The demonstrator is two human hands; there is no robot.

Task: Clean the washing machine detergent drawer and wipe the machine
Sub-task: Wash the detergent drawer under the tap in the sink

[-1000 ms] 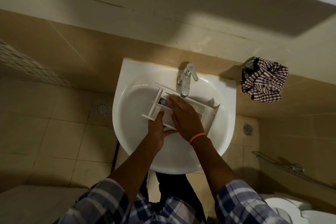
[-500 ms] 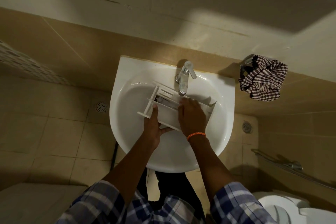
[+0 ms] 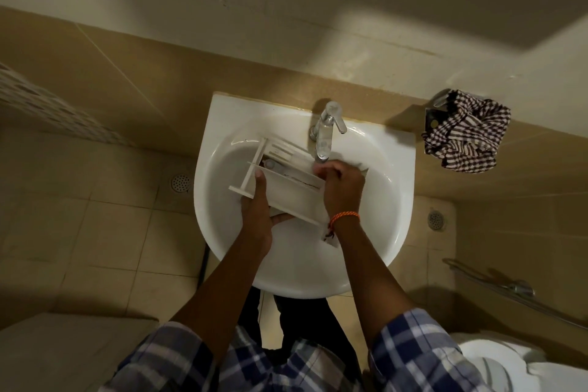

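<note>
The white plastic detergent drawer (image 3: 291,192) lies tilted inside the white basin (image 3: 391,200), its compartments facing up under the chrome tap (image 3: 324,134). My left hand (image 3: 257,216) grips the drawer's near left side, thumb over its wall and fingers beneath. My right hand (image 3: 342,188) sits at the drawer's right end, just below the spout, with its fingers curled over the drawer's right wall. An orange band circles that wrist. I cannot tell whether water is running.
A checked cloth (image 3: 466,134) hangs on a wall fitting to the right of the basin. A toilet (image 3: 509,363) sits at the lower right below a metal hose (image 3: 509,293). Floor drains (image 3: 180,183) lie on the tiles at both sides.
My right hand has slid from the drawer's middle to its right end, and its fingers have curled. The drawer has tipped so that its near wall shows more. My left hand keeps its hold.
</note>
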